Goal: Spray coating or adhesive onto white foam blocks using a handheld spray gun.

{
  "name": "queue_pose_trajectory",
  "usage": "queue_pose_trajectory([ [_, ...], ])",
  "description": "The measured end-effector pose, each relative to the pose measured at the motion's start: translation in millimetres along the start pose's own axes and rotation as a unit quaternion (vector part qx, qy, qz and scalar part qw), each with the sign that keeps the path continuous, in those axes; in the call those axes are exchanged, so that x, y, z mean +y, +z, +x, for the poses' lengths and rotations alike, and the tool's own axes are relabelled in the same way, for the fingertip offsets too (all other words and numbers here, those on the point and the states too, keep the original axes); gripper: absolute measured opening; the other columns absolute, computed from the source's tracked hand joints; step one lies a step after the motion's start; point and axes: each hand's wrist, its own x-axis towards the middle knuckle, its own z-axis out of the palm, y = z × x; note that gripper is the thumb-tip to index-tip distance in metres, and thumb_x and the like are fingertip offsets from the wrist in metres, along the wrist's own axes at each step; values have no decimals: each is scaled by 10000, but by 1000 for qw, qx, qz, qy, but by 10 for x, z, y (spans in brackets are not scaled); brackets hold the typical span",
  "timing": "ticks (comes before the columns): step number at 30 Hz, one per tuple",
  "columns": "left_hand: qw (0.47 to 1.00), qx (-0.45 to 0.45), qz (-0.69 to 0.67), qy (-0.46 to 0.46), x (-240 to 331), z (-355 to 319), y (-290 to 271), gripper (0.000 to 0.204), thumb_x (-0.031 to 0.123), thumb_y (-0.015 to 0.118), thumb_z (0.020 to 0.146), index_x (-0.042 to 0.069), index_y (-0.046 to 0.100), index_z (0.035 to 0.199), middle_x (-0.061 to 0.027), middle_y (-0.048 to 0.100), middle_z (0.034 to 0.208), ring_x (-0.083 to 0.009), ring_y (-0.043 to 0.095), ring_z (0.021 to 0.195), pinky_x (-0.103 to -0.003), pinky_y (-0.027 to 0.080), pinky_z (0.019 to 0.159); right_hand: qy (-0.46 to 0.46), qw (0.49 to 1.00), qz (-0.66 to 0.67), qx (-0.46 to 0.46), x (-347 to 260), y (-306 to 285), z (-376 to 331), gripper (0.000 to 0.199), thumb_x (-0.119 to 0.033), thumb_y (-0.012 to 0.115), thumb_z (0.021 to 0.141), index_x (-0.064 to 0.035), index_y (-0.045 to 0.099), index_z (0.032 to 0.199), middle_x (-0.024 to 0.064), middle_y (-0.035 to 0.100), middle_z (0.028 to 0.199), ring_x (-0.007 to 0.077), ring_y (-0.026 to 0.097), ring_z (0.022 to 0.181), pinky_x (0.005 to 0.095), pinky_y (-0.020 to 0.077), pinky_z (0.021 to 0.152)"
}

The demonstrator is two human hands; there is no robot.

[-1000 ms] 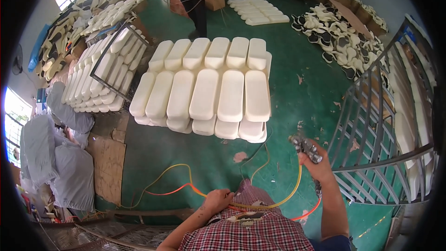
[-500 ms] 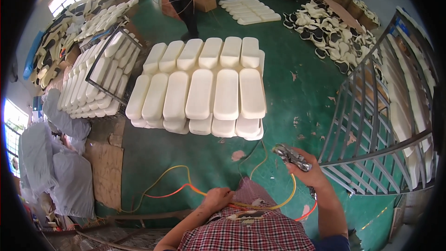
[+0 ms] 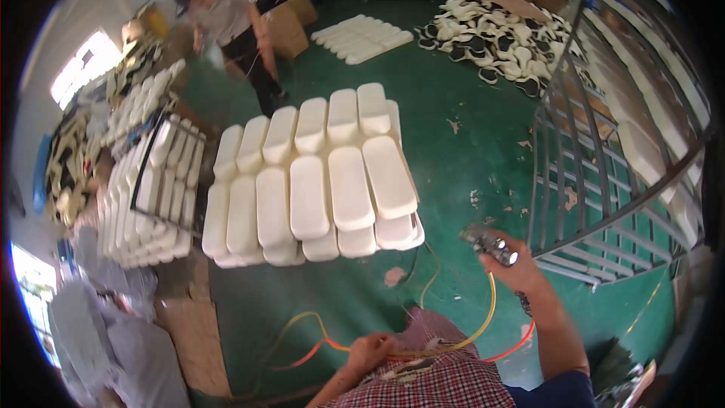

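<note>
The right hand (image 3: 521, 268) is closed around a metal spray gun (image 3: 489, 245), its nozzle end pointing up and left toward the stack of white foam pads (image 3: 313, 181). A yellow hose (image 3: 483, 317) runs down from the gun, curving back toward the person's body. The left hand (image 3: 371, 350) is clenched on the hoses near the waist, where the yellow one meets an orange-red hose (image 3: 321, 347) that loops out over the green floor (image 3: 468, 106). The pads lie in two rows, stacked in layers, just ahead of the gun but apart from it. A metal rack (image 3: 596, 181) stands just to the right of the gun hand. Left of the stack, more pads lean in a wire frame (image 3: 162, 181). Farther off, another person (image 3: 230, 30) bends over by cardboard boxes (image 3: 291, 19).
</note>
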Motion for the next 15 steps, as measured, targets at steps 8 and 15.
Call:
queue_pose_trajectory([
  [8, 1000, -18, -4, 14, 162, 97, 76, 320, 343, 605, 855, 55, 652, 984, -164, 659, 764, -307, 649, 709, -380, 506, 651, -44, 994, -23, 99, -101, 70, 372, 437, -163, 701, 768, 5, 575, 1151, 173, 669, 859, 190, 648, 752, 314, 505, 706],
  [15, 1000, -2, 4, 4, 30, 103, 179, 301, 335, 609, 850, 59, 652, 963, -155, 658, 754, -323, 646, 718, -398, 505, 647, -65, 994, -41, 77, -140, 72, 405, 428, -147, 702, 764, 2, 576, 1146, 140, 663, 815, 169, 640, 732, 302, 500, 677],
])
